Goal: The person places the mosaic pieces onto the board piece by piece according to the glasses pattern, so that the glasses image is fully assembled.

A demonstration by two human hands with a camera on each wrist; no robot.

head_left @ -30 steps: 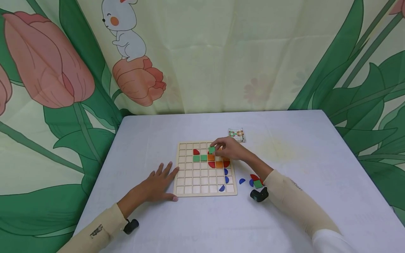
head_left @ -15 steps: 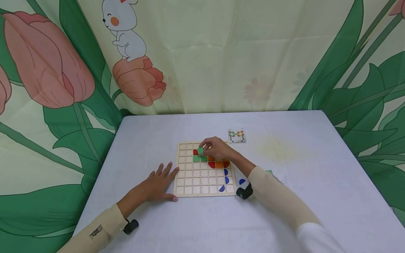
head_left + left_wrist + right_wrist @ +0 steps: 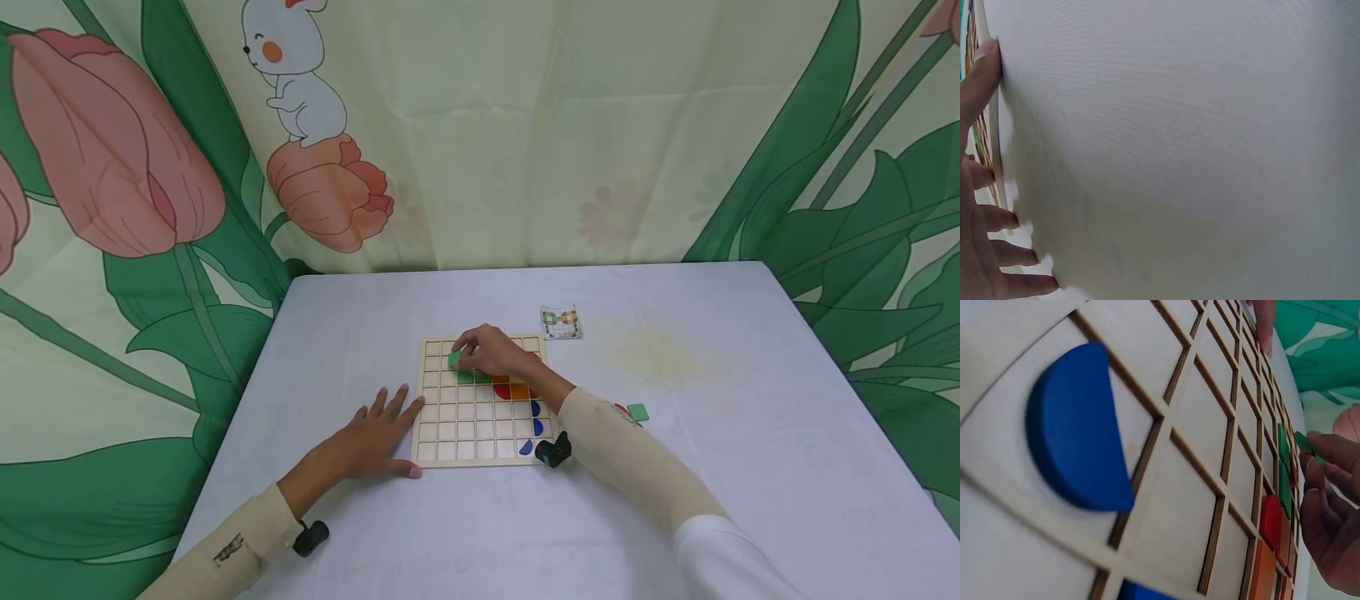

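A wooden grid board [image 3: 465, 454] lies on the table, with red, orange, green and blue pieces in some of its cells. Over its upper left part, my right hand [image 3: 491, 350] pinches a green square tile [image 3: 454, 359] between thumb and fingertips. The right wrist view shows that tile [image 3: 1305, 444] edge-on, close over the board. My left hand [image 3: 375, 437] lies with spread fingers at the board's left edge, thumb at the lower corner. In the left wrist view the left thumb [image 3: 985, 69] touches the board's side.
A small patterned card [image 3: 561, 322] lies beyond the board's upper right corner. Blue half-round pieces [image 3: 526, 447] sit in cells at the lower right. Another green square [image 3: 638, 412] and a red piece show right of the board, partly behind the right sleeve [image 3: 637, 458].
My right hand has moved left across the upper part of the board, carrying the green square tile. The left hand has stayed in place.
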